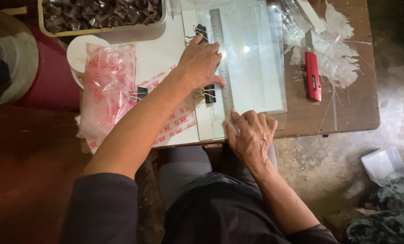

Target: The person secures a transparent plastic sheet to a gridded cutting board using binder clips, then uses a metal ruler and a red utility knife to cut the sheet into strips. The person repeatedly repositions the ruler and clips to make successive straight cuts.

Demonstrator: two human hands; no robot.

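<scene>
At the far left of the tabletop (346, 113) sits a shallow metal tray (120, 30) filled with small dark pieces wrapped in clear film. Just below it lies a white round lid (77, 52), partly covered by a clear plastic bag with red print (107, 86), its contents too blurred for me to tell. A black binder clip (141, 92) rests beside the bag on a white sheet with red printed strips (175, 124).

Next comes my left hand (201, 63), fingers spread and pressing flat on a long metal ruler (222, 54), with two more black binder clips (209, 92) under and beside my palm. The ruler runs away from me along the left edge of a stack of clear plastic sheets (256, 63). My right hand (251, 135) lies at the near end, fingers together, pressing down on the ruler's tip and the sheets' near corner. Further right, well apart from both hands, a red utility knife (312, 74) lies on crumpled clear offcuts (337, 49).
</scene>
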